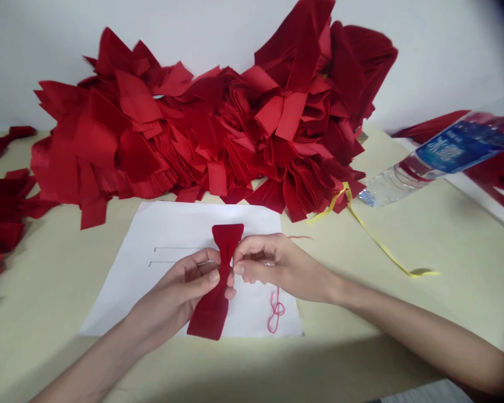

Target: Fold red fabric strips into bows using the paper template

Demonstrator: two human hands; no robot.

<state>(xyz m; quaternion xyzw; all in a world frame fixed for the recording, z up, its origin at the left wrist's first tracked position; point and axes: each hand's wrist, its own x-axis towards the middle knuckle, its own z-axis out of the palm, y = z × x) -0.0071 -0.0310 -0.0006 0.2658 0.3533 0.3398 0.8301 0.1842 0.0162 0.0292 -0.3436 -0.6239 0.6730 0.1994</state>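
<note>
Red bow is pinched at its narrow middle, just over a white sheet on the tabletop. The left hand and right hand grip it from either side. Red thread lies on the sheet, near a heap of red pieces (the water bottle's blue label is too blurred to read).

The left hand and right hand close from either side on the narrow middle of a red crepe-paper bow, fingers curled around it. The left forearm slants up from the bow's lower left, the right forearm from its lower right.
</note>
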